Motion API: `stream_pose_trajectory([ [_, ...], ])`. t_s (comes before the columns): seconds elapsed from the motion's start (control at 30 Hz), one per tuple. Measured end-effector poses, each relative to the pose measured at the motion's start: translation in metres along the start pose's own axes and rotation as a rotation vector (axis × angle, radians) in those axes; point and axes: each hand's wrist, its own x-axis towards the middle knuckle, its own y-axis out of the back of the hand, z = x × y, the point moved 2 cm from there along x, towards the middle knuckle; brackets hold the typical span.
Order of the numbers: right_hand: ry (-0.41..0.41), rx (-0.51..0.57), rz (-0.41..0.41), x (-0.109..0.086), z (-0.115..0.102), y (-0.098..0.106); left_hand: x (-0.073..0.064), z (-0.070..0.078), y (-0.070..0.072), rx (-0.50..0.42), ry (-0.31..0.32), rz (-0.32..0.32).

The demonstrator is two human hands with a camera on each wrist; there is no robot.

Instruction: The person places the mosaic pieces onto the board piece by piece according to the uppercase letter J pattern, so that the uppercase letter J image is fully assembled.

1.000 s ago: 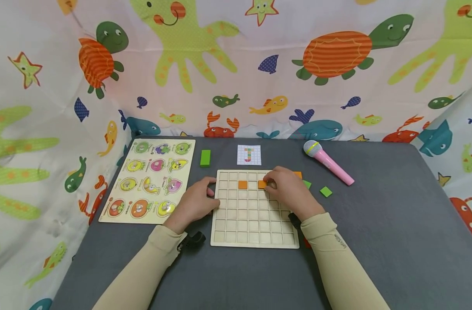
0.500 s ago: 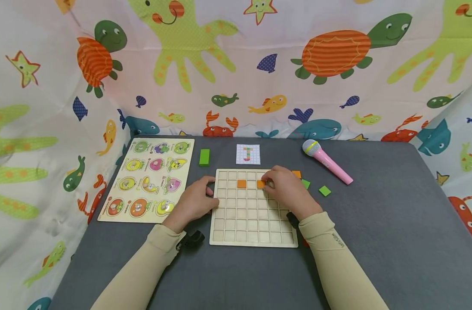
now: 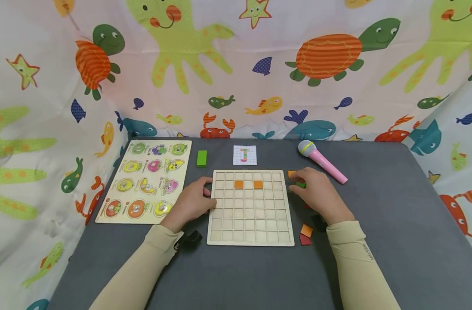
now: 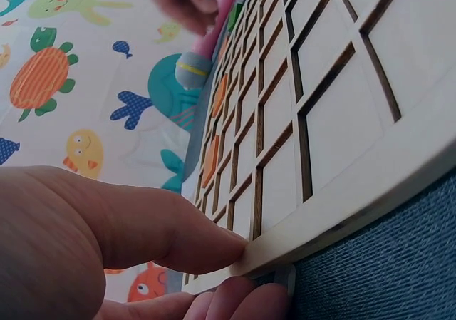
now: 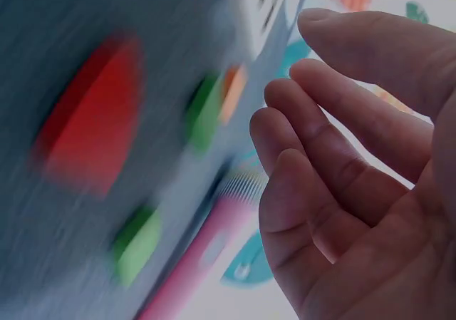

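A pale wooden grid board (image 3: 251, 214) lies mid-table, with orange square tiles (image 3: 239, 184) in two of its cells. My left hand (image 3: 191, 203) grips the board's left edge; in the left wrist view the thumb (image 4: 178, 227) rests on the rim while fingertips curl beneath it. Past the right edge, my right hand (image 3: 318, 191) hovers over loose tiles with fingers loosely bent and nothing between them. Around it are a green tile (image 3: 300, 185) and an orange tile (image 3: 291, 174). In the right wrist view a red piece (image 5: 100, 120), blurred, lies on the table.
A fruit picture board (image 3: 143, 193) lies on the left. Behind the grid are a green block (image 3: 202, 159) and a small pattern card (image 3: 245, 155). A pink toy microphone (image 3: 325, 163) lies back right. Orange (image 3: 306, 230) and red (image 3: 305, 240) pieces sit right of the grid.
My right hand has let go of the second orange tile, now in its cell, and moved right off the board to the loose tiles. The left hand stays at the board's edge.
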Motion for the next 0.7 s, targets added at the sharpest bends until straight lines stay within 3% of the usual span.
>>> stream_pose_trajectory([
  [0.33, -0.136, 0.006, 0.015, -0.024, 0.062, 0.019, 0.000, -0.002, 0.002, -0.019, -0.007, -0.005],
  [0.7, -0.178, 0.033, -0.010, -0.025, 0.075, 0.020, 0.001, -0.003, -0.001, -0.022, -0.014, -0.005],
])
